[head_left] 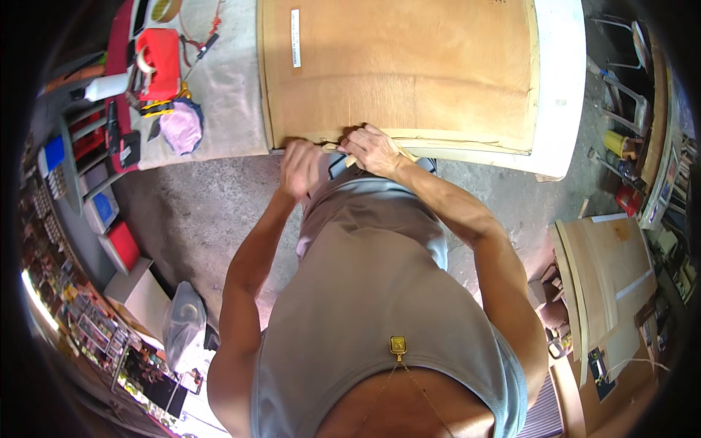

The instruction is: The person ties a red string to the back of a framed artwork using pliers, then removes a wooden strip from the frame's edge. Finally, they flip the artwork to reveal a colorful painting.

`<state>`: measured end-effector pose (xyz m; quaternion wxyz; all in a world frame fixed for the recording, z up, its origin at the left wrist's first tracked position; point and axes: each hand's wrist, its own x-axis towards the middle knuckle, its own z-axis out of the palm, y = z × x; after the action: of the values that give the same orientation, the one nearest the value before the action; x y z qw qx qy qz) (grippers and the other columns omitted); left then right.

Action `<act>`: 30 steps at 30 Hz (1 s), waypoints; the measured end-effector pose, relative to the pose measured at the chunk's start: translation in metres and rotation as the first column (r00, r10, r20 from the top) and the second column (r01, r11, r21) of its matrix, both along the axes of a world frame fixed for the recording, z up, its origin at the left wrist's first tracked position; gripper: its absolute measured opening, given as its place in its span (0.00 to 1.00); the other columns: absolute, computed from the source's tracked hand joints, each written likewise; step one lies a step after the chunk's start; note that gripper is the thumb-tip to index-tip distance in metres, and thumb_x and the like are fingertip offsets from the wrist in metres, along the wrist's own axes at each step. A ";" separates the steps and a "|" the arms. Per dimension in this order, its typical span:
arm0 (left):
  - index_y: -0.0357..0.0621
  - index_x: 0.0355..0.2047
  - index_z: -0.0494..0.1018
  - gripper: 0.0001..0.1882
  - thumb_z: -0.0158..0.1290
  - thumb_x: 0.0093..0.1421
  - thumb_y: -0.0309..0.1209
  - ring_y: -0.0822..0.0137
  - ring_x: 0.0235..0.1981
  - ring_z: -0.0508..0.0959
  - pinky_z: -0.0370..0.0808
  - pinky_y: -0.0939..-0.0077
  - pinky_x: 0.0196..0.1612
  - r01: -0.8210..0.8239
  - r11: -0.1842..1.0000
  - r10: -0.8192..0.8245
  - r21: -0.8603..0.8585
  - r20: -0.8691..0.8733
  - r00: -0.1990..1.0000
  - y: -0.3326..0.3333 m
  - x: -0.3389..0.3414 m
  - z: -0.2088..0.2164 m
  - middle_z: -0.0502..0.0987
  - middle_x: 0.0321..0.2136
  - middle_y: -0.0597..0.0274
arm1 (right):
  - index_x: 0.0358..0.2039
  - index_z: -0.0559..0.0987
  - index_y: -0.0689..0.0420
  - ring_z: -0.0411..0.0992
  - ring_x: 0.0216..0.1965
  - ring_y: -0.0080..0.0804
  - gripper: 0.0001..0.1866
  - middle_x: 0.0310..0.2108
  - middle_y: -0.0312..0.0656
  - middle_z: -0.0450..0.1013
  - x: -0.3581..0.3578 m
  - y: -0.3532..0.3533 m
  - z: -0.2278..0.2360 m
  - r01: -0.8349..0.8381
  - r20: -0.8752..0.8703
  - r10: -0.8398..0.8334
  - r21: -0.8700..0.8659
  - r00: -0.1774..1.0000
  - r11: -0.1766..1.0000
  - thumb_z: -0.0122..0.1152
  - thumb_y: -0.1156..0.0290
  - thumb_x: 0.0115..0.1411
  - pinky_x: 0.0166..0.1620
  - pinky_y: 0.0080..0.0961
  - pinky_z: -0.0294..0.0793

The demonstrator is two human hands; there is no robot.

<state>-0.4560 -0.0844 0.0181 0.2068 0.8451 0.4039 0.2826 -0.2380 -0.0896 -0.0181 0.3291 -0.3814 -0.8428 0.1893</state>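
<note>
A large wooden panel (401, 80) lies on the work table in front of me, with a pale tan strip (467, 140) along its near edge. At that edge my right hand (372, 151) is closed, its fingers curled round a loose bit of tan strip (351, 160) that looks like tape or thin edging. Just left of it, my left hand (301, 169) hovers by the panel's near edge, fingers bent and smeared by motion. Whether it holds part of the strip I cannot make out.
On the table's left lie a red case (158, 64), a pink-and-blue cloth (181, 128), a white bottle (106, 87) and a tape roll (166, 9). Crates (120, 244) stand at the left. Wooden boards (610, 277) lean at the right, below folding chairs (624, 98).
</note>
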 end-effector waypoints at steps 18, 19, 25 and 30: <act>0.48 0.44 0.78 0.22 0.60 0.54 0.47 0.62 0.46 0.71 0.57 0.61 0.54 -0.184 0.973 0.162 -0.136 -0.160 0.974 -0.013 0.068 0.000 0.77 0.40 0.64 | 0.17 0.68 0.57 0.59 0.15 0.27 0.20 0.13 0.37 0.62 0.093 -0.068 0.090 -0.048 -0.363 -0.423 -0.803 0.830 0.594 0.59 0.66 0.65 0.20 0.28 0.57; 0.48 0.45 0.79 0.23 0.61 0.54 0.47 0.62 0.47 0.70 0.58 0.61 0.55 -0.164 0.983 0.142 -0.085 -0.224 0.964 -0.016 0.082 0.005 0.76 0.41 0.64 | 0.16 0.66 0.56 0.58 0.15 0.21 0.22 0.13 0.33 0.61 0.109 -0.077 0.095 -0.077 -0.372 -0.516 -0.860 0.772 0.505 0.60 0.64 0.65 0.19 0.25 0.56; 0.55 0.46 0.79 0.22 0.62 0.52 0.46 0.65 0.41 0.70 0.60 0.65 0.48 0.114 0.992 -0.121 -0.056 -0.130 0.984 -0.023 0.179 -0.016 0.73 0.36 0.69 | 0.32 0.69 0.55 0.60 0.20 0.11 0.17 0.26 0.28 0.68 0.147 -0.107 0.094 -0.623 -0.488 -0.838 -0.741 0.242 0.251 0.74 0.76 0.52 0.21 0.13 0.60; 0.59 0.42 0.82 0.22 0.64 0.46 0.49 0.69 0.38 0.70 0.59 0.66 0.45 0.019 0.995 -0.004 0.094 -0.161 0.987 -0.028 0.207 -0.024 0.72 0.31 0.75 | 0.30 0.67 0.54 0.59 0.18 0.14 0.15 0.23 0.30 0.65 0.196 -0.186 0.099 -0.483 -0.530 -0.806 -0.795 0.263 0.366 0.69 0.74 0.55 0.18 0.14 0.54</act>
<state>-0.2493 -0.1120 -0.0062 0.1346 0.8764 0.4004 0.2313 -0.0416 -0.2753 0.0810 0.5065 -0.4058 -0.1357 0.7486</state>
